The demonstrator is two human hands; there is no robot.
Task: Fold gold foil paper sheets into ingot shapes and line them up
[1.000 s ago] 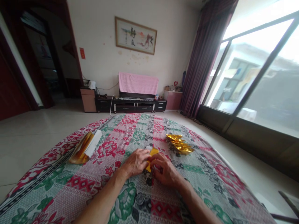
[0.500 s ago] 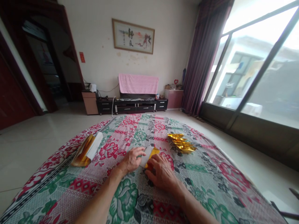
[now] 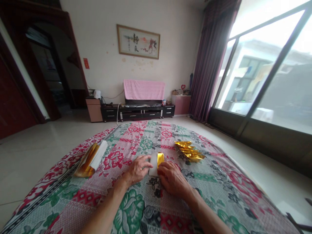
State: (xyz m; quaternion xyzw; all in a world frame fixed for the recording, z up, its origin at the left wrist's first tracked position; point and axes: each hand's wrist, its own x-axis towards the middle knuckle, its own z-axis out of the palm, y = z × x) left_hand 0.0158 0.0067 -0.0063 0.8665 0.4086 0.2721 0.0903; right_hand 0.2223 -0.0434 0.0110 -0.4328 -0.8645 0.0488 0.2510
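A small sheet of gold foil paper (image 3: 153, 165), white on its back, lies on the flowered cloth with its right side folded over to show a gold strip. My right hand (image 3: 173, 178) has its fingers closed on this gold strip near the lower right. At the sheet's left edge is my left hand (image 3: 138, 168), its thumb and forefinger apart, the tips touching or just beside the paper. Several folded gold foil pieces (image 3: 190, 151) sit in a row to the right. A stack of gold and white foil sheets (image 3: 90, 159) lies curled on the left.
The flowered cloth (image 3: 129, 208) covers a rounded table. Beyond it, a pink towel (image 3: 144, 89) drapes over a screen on a low black cabinet (image 3: 133, 113). Purple curtains (image 3: 207, 65) and a large window (image 3: 273, 74) are on the right, a dark doorway (image 3: 48, 71) on the left.
The sheet has turned from slanting to nearly straight, and its gold strip lies flatter. Both hands have shifted slightly with it.
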